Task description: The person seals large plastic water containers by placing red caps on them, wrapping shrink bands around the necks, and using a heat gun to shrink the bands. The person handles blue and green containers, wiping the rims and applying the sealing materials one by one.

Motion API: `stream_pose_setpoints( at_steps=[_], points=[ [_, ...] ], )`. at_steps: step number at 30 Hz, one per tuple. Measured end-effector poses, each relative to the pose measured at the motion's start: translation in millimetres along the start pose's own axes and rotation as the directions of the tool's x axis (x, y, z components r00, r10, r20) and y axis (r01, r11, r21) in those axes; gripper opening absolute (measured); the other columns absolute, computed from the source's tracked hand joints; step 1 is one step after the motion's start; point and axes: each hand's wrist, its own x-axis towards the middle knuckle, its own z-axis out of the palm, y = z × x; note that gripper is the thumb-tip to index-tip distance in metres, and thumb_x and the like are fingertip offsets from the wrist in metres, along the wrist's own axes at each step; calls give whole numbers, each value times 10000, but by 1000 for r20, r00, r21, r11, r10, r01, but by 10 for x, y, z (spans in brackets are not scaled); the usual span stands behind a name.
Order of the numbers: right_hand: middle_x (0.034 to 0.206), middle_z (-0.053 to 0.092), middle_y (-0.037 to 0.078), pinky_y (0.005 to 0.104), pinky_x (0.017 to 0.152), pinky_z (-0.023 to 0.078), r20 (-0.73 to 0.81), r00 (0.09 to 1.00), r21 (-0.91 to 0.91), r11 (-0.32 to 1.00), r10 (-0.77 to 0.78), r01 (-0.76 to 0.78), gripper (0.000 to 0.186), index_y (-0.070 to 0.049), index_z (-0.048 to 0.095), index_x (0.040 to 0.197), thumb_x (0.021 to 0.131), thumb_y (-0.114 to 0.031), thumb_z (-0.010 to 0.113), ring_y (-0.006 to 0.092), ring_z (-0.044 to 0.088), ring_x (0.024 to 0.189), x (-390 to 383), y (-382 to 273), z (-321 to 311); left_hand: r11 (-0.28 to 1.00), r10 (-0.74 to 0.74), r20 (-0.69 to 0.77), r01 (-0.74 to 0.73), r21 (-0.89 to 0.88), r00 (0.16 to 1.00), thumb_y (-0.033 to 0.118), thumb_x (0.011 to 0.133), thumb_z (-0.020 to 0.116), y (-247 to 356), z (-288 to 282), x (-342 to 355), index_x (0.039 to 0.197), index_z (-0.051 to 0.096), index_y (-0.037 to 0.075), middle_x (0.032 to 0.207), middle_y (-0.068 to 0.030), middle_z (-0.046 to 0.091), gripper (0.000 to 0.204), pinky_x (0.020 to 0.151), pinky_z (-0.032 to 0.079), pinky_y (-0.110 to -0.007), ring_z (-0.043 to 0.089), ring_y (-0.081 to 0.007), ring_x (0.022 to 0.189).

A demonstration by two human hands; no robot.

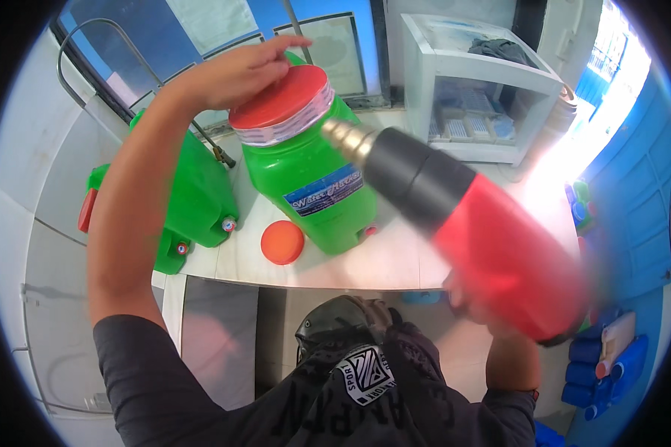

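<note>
A green plastic water jug [313, 175] stands upright on the white counter, with a wide red lid [287, 97] on top. Around the lid's rim runs a wrinkled clear band with print on it, like a shrink seal. My left hand [250, 71] rests on the lid, fingers stretched out toward its far edge. In my right hand [473, 302] is a red and black heat gun [492, 246], blurred by motion. Its metal nozzle [347, 140] points at the jug's neck from the right, close to the band. A loose orange-red cap [282, 242] lies on the counter just before the jug.
More green jugs [197, 197] stand at the left, partly behind my left forearm. A bent metal pipe [119, 30] rises near the window. At the back right is a white glass-sided cabinet [484, 93] with boxes inside. Blue containers [608, 365] are stacked on the lower right.
</note>
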Motion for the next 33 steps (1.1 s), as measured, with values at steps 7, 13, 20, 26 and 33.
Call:
stream_pose_setpoints(
  at_steps=[7,13,20,26,33],
  points=[
    [1247,668,175,397,923,534,186,949,-149,962,255,-229,485,-31,561,1381,952,-212,697,268,658,1100,-126,164,-323,987,-133,-31,135,88,991,202,1040,436,30,-23,-38,1510,420,117,1104,-135,683,478,942,500,-358,648,-245,999],
    [821,634,69,331,638,519,98,950,-37,955,298,-295,318,-2,654,1065,986,-309,629,193,653,776,-99,51,-125,954,-288,100,295,-61,952,256,1047,440,-18,-72,-72,1500,436,116,1013,-141,692,474,936,520,-374,673,-242,964],
    [1192,627,211,341,612,577,-64,990,185,976,125,-111,635,76,470,1356,948,-385,625,244,707,768,532,-124,-127,950,295,10,-292,-113,955,472,1008,515,-173,124,-168,1529,431,68,1467,-204,496,664,1168,330,-424,437,-309,1405],
    [1423,563,226,322,658,626,-242,964,275,961,110,-40,604,22,425,1476,1062,-417,459,233,733,877,1521,-93,-887,980,200,-16,-200,-15,980,508,936,553,65,461,-180,1507,445,32,1513,-199,451,752,1183,293,-413,397,-349,1420],
    [874,689,46,296,618,518,-363,914,-585,719,183,-376,559,-19,689,1147,871,-503,735,117,614,682,2952,-88,-1272,959,-231,-199,257,116,952,635,894,510,472,614,-212,1463,505,38,1430,-241,530,825,1120,395,-436,494,-407,1320]
  ],
)
